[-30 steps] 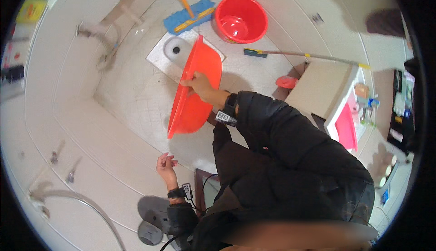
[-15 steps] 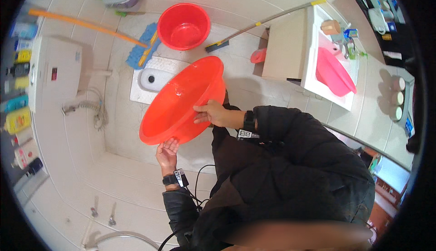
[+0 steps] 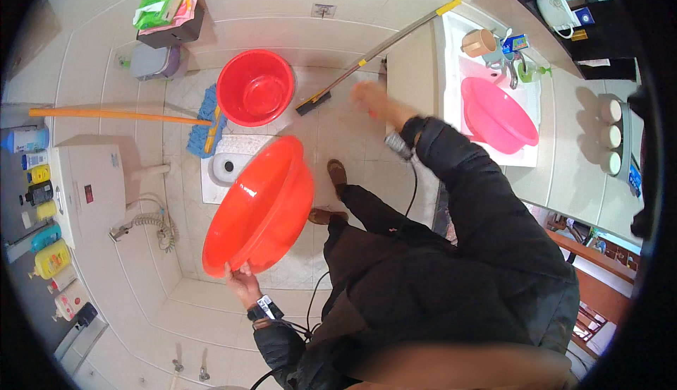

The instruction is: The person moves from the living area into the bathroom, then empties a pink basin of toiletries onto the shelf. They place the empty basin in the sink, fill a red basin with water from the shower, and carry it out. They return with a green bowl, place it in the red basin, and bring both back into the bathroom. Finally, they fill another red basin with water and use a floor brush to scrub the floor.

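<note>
Here's the left hand [image 3: 243, 285], pinching the rim of the big orange-red basin [image 3: 243, 217], tilted on the near side of the red bucket [image 3: 255, 88]! The right hand [image 3: 374, 101], off to the bucket's right, is blurred; whether its fingers spread, I can't tell. A blue-headed mop [image 3: 204, 125] sits just left of the bucket.

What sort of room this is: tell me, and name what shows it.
Most likely a bathroom: there is a squat toilet beyond the orange basin, a white sink at the right, and a row of bottles at the left.
</note>
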`<state>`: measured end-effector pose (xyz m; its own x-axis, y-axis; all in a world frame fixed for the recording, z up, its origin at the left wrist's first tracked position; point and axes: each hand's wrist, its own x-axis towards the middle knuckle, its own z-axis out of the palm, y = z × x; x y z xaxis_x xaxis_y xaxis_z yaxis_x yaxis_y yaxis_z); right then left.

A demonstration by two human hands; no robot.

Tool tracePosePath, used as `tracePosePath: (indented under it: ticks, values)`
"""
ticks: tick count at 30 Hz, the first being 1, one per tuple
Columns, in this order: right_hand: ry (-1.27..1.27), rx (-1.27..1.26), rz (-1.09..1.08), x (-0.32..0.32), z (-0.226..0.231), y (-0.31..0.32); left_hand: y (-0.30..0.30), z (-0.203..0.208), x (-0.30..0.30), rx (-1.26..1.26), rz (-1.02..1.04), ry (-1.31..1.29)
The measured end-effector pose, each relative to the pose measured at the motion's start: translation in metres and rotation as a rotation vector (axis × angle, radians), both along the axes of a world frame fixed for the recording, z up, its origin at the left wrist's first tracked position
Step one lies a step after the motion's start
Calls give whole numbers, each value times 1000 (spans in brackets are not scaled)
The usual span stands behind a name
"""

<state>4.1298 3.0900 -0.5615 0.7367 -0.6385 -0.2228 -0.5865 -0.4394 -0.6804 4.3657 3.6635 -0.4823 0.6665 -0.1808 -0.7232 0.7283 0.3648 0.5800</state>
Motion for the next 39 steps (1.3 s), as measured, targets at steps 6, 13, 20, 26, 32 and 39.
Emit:
tracePosePath:
  ticks: [6, 13, 20, 26, 32, 39]
  values:
    - [-353, 544, -871, -84, 31, -194, 26, 21, -12, 201, 92, -96]
    - [-648, 613, -1092, -71, 46, -232, 78, 49, -28, 412, 346, -45]
    - [-521, 206, -627, -32, 60, -165, 131, 60, -50, 332, 453, -116]
    - [-485, -73, -414, 31, 62, -67, 136, 56, -52, 375, 636, -6]
    - [-320, -157, 106, 68, 73, 4, 118, 70, -73, 256, 600, -55]
    - [-140, -227, 737, 69, 87, 64, 141, 62, -93, 238, 520, -177]
